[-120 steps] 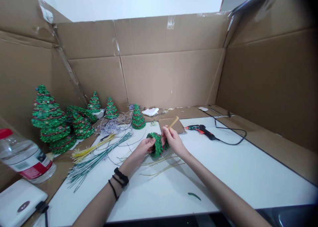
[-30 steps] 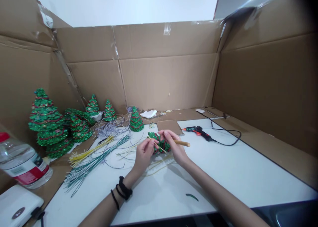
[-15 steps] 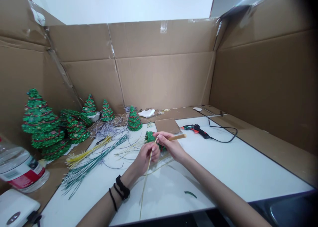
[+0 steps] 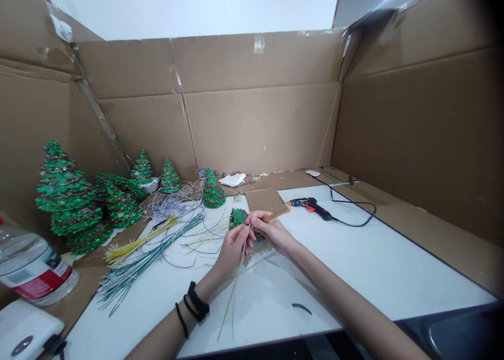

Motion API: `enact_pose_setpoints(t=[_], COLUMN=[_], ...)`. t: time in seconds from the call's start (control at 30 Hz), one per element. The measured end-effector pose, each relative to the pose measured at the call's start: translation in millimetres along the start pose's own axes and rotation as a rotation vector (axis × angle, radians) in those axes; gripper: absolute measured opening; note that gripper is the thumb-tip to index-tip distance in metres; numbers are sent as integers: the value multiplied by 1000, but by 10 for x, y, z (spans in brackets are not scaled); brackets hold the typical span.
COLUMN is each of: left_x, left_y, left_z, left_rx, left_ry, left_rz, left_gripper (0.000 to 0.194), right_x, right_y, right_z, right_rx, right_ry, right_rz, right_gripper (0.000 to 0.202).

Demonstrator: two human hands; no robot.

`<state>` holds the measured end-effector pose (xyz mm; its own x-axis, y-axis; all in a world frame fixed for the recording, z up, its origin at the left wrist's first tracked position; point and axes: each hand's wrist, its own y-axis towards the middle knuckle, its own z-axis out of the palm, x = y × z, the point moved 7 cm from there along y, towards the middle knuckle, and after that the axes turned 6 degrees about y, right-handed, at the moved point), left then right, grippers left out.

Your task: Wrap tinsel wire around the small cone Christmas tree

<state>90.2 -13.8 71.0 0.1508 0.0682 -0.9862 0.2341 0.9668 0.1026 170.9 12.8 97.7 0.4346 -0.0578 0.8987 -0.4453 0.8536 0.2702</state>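
My left hand (image 4: 236, 243) is closed, pinching thin pale-yellow strands (image 4: 230, 299) whose loose ends hang toward the table's front edge. Fingertips of my right hand (image 4: 271, 231) meet the left ones at the top of the strands. A tan, stick-like handle (image 4: 279, 213) sticks out of the right hand; its working end is hidden by the fingers. Just behind both hands lies a small green tinsel tree (image 4: 238, 218), partly covered by them. Several more pale strands (image 4: 263, 260) rest on the white tabletop (image 4: 354, 276) beneath.
Decorated tinsel trees (image 4: 65, 192) stand at the left, one smaller tree (image 4: 213, 189) behind my hands. Yellow strands (image 4: 142, 240) and green strands (image 4: 153, 263) lie left. A glue gun (image 4: 309, 207) with a black cord lies right. Cardboard walls (image 4: 260, 124) surround the table.
My left hand has turned and moved slightly closer to the right. The lower ends of the strands have swung a little, and the tan handle has tilted upward.
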Motion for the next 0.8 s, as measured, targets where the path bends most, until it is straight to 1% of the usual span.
enact_pose_setpoints(t=[0.13,0.47,0.53,0.7,0.8], left_x=[-16,-31,-29,-33,-36], left_y=[-8,-19,-16,-2,4], left_z=[-14,-11,-36,-88,-98], left_rx=[-30,-1,-18,-52,-59], left_ry=[19,140,161,163,157], left_rz=[19,61,81,126,135], left_gripper=[38,40,40,39,37], right_x=[2,37,25,3,19], right_y=[5,-8,-12,-23,-37], right_z=[9,49,69,133,164], right_rx=[27,70,76,129,145], right_ry=[8,-49,-9,195,179], right_rz=[-20,-74,-47,36,46], right_gripper=[31,31,31,31,26])
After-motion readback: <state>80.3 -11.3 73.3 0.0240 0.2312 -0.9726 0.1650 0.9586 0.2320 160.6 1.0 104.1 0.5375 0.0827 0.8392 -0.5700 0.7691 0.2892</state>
